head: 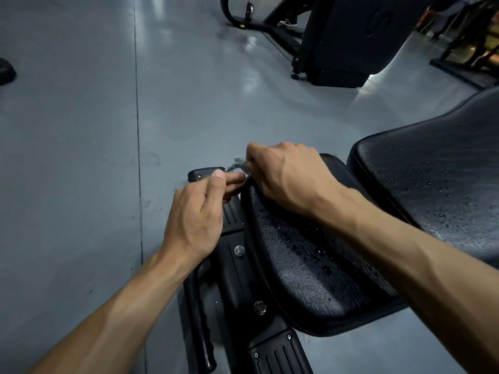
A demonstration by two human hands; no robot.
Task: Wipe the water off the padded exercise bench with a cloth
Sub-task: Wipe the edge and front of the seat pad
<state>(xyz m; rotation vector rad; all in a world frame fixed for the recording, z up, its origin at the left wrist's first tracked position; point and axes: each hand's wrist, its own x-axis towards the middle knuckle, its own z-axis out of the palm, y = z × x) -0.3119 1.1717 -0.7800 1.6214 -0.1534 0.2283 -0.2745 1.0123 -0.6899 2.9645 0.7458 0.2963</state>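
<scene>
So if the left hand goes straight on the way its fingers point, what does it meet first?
Probably the cloth, which the left hand already pinches together with the right hand. Beyond it only floor shows, though depth is unclear.

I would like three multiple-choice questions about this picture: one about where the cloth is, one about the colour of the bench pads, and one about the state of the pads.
1. Where is the cloth?
A. on the floor
B. between the two hands, above the front edge of the seat pad
C. on the back pad

2. What colour are the bench pads?
A. red
B. white
C. black

3. How is the seat pad now?
A. beaded with water drops
B. wiped dry
C. covered by a towel

Answers: 1 B, the left hand and right hand pinch it there; 2 C, both pads look black; 3 A, drops also dot the back pad.
</scene>
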